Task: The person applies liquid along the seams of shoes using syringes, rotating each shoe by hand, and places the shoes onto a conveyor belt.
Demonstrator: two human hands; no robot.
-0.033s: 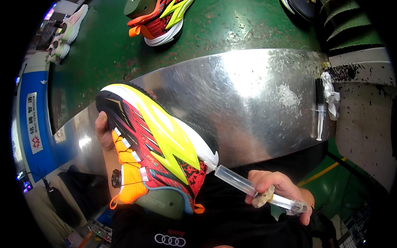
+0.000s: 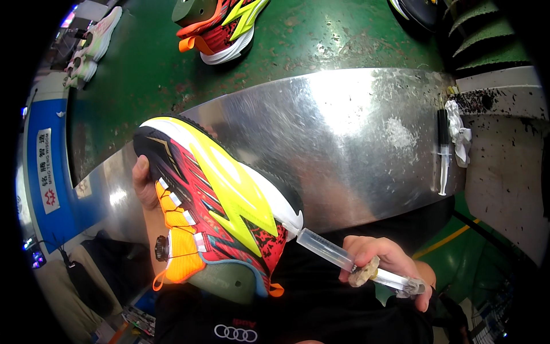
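Observation:
A red, yellow and black sports shoe with an orange tongue and a dial is held tilted, its sole turned up and right. My left hand grips it near the toe; most of the fingers are hidden behind it. A dark green insert shows in the shoe's opening. My right hand is closed around a clear syringe, with thumb at the plunger end, where grey-white wrapping sits. The syringe's tip meets the heel edge, where the white sole joins the upper.
A metal plate lies across the green bench. At its right are a dark-filled syringe and crumpled white tissue. A similar shoe stands beyond, a dark shoe at far right, pale shoes at far left.

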